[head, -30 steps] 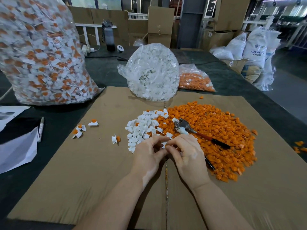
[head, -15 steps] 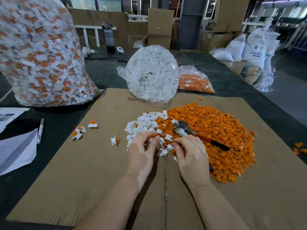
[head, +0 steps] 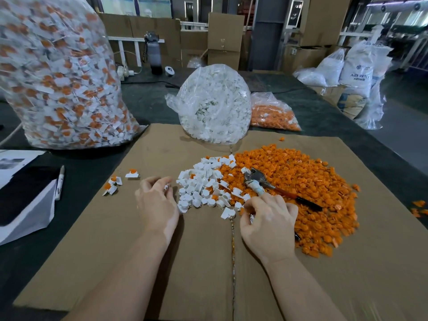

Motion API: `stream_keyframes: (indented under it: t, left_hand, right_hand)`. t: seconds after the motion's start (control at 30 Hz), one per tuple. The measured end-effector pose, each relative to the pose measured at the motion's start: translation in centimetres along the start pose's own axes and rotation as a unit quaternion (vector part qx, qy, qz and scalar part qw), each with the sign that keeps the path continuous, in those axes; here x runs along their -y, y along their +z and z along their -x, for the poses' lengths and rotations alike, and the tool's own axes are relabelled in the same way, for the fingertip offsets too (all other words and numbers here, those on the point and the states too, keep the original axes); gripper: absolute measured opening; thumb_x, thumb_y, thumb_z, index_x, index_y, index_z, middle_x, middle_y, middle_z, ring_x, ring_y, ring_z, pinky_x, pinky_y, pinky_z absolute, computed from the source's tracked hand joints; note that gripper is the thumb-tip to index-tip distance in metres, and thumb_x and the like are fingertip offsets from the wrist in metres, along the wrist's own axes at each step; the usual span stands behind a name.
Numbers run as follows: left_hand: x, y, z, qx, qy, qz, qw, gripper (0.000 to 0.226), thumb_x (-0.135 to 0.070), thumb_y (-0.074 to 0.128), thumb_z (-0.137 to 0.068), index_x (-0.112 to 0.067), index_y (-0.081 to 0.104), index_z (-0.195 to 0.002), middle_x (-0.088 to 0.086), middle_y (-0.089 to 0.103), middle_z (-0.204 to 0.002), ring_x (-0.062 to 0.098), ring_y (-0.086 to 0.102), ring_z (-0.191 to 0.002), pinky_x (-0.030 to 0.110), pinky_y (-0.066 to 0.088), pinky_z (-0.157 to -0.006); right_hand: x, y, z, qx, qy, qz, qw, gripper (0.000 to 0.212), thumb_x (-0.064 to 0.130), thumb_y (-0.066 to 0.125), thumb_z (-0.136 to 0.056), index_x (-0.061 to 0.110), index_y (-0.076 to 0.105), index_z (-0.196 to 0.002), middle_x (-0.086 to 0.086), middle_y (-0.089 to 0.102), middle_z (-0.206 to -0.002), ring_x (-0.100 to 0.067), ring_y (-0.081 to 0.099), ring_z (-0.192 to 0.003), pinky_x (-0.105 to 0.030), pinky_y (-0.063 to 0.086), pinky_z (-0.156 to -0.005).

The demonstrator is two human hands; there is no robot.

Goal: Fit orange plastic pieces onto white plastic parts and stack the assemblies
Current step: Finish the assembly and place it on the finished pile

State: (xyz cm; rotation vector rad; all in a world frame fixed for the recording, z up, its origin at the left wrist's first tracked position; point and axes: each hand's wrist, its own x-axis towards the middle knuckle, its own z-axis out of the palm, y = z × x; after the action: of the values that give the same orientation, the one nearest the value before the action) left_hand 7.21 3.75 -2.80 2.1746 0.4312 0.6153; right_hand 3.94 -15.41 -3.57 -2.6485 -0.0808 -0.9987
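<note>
Your left hand (head: 157, 202) sits left of centre on the cardboard sheet (head: 92, 262), fingers curled, with a small white part (head: 166, 187) pinched at the fingertips, just beside the left edge of the heap of white parts (head: 203, 184). Your right hand (head: 268, 225) is lower centre-right, fingers curled down where the white heap meets the big spread of orange pieces (head: 301, 193). It seems to be picking at something there, but the fingertips hide it, so I cannot tell whether it has a piece.

By the look of it you are between assemblies, the left hand carrying a white part and the right fetching an orange one. Whether the white part already has its orange piece on is too small to tell.

A few finished pairs (head: 115, 181) lie loose at mid-left of the sheet, well apart from the heaps. The pliers (head: 266, 180) lie on the orange spread just above your right hand.

Next you need one orange piece singled out from the tangle, turned the right way, then both hands brought together over bare cardboard to press it home. Mind dragging neighbours along, since the pieces lie thick and interlocked.
</note>
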Motion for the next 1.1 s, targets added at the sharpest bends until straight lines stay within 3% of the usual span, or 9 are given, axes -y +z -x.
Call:
stream_keyframes:
  t: [0.07, 0.13, 0.2, 0.27, 0.5, 0.67, 0.73, 0.93, 1.1]
  left_hand:
    - [0.0, -0.1, 0.3, -0.013, 0.02, 0.007, 1.0, 0.027, -0.003, 0.054, -0.089, -0.013, 0.067, -0.111, 0.004, 0.049, -0.117, 0.016, 0.033, -0.116, 0.024, 0.032, -0.103]
    - [-0.2, -0.4, 0.7, -0.022, 0.044, 0.027, 0.998, 0.024, 0.002, 0.057, -0.084, -0.014, 0.069, -0.097, -0.005, 0.047, -0.1, 0.009, 0.034, -0.101, 0.008, 0.033, -0.087]
    - [-0.5, -0.6, 1.2, -0.005, 0.062, 0.036, 0.997, 0.022, 0.006, 0.057, -0.08, -0.013, 0.068, -0.082, -0.01, 0.043, -0.082, 0.016, 0.043, -0.089, 0.011, 0.033, -0.072]
    - [-0.7, -0.7, 1.7, 0.031, 0.084, 0.007, 0.996, 0.018, 0.005, 0.056, -0.076, -0.009, 0.067, -0.079, -0.009, 0.045, -0.077, 0.021, 0.048, -0.08, 0.018, 0.03, -0.066]
    - [-1.1, -0.9, 2.2, 0.083, 0.092, -0.078, 0.989, 0.027, -0.002, 0.057, -0.078, -0.015, 0.063, -0.1, -0.002, 0.05, -0.094, 0.017, 0.051, -0.089, 0.021, 0.035, -0.071]
    - [-1.5, -1.1, 2.3, 0.074, 0.074, 0.055, 0.993, 0.033, 0.006, 0.061, -0.079, -0.015, 0.066, -0.104, -0.007, 0.049, -0.089, 0.01, 0.054, -0.081, 0.001, 0.035, -0.07]
    - [-2.2, -0.8, 2.4, 0.097, 0.075, 0.109, 0.987, 0.034, 0.007, 0.059, -0.083, -0.017, 0.068, -0.105, -0.011, 0.046, -0.092, 0.003, 0.056, -0.081, -0.004, 0.035, -0.07]
    - [-4.4, 1.3, 3.7, 0.178, 0.1, 0.155, 0.967, 0.035, 0.007, 0.055, -0.086, -0.027, 0.063, -0.089, -0.004, 0.046, -0.096, -0.001, 0.051, -0.085, -0.003, 0.034, -0.074]
    - [-4.8, 2.7, 3.9, 0.185, 0.059, 0.185, 0.963, 0.036, 0.0, 0.061, -0.085, -0.035, 0.054, -0.083, -0.001, 0.051, -0.097, 0.014, 0.056, -0.088, 0.006, 0.041, -0.073]
  right_hand:
    - [0.0, 0.1, 0.1, 0.008, -0.005, 0.011, 1.0, 0.013, 0.013, 0.078, -0.062, 0.015, 0.066, -0.067, 0.001, 0.061, -0.071, -0.024, 0.056, -0.071, -0.036, 0.031, -0.073]
    - [0.0, 0.1, 0.1, 0.013, -0.008, 0.015, 1.0, 0.014, 0.013, 0.079, -0.061, 0.014, 0.066, -0.067, 0.0, 0.061, -0.072, -0.025, 0.056, -0.071, -0.036, 0.032, -0.073]
    - [0.0, 0.0, 0.1, 0.019, -0.008, 0.013, 1.0, 0.016, 0.011, 0.08, -0.061, 0.014, 0.066, -0.068, -0.001, 0.061, -0.073, -0.025, 0.056, -0.071, -0.038, 0.035, -0.072]
    - [0.1, -0.1, 0.0, 0.023, -0.008, 0.012, 1.0, 0.019, 0.009, 0.081, -0.06, 0.014, 0.065, -0.069, -0.001, 0.061, -0.074, -0.025, 0.056, -0.071, -0.039, 0.037, -0.071]
    - [0.2, -0.4, -0.1, 0.023, -0.011, -0.031, 0.999, 0.02, 0.001, 0.076, -0.068, 0.013, 0.063, -0.077, 0.001, 0.062, -0.074, -0.024, 0.056, -0.071, -0.04, 0.039, -0.072]
    - [0.4, -0.3, -0.3, 0.001, -0.025, -0.052, 0.998, 0.035, -0.007, 0.075, -0.069, 0.013, 0.071, -0.097, -0.001, 0.067, -0.088, -0.026, 0.061, -0.077, -0.038, 0.041, -0.07]
    - [0.4, -0.3, -0.3, 0.006, -0.034, -0.062, 0.998, 0.037, -0.01, 0.074, -0.068, 0.015, 0.072, -0.095, -0.002, 0.065, -0.087, -0.026, 0.06, -0.077, -0.037, 0.039, -0.069]
    - [0.3, -0.5, -0.4, 0.005, -0.022, -0.097, 0.995, 0.019, -0.001, 0.075, -0.073, 0.014, 0.067, -0.083, 0.002, 0.065, -0.081, -0.023, 0.06, -0.074, -0.034, 0.039, -0.07]
    - [0.3, -0.4, -0.4, 0.016, -0.017, -0.107, 0.994, 0.013, 0.004, 0.074, -0.077, 0.013, 0.066, -0.082, 0.001, 0.066, -0.079, -0.023, 0.061, -0.075, -0.036, 0.042, -0.07]
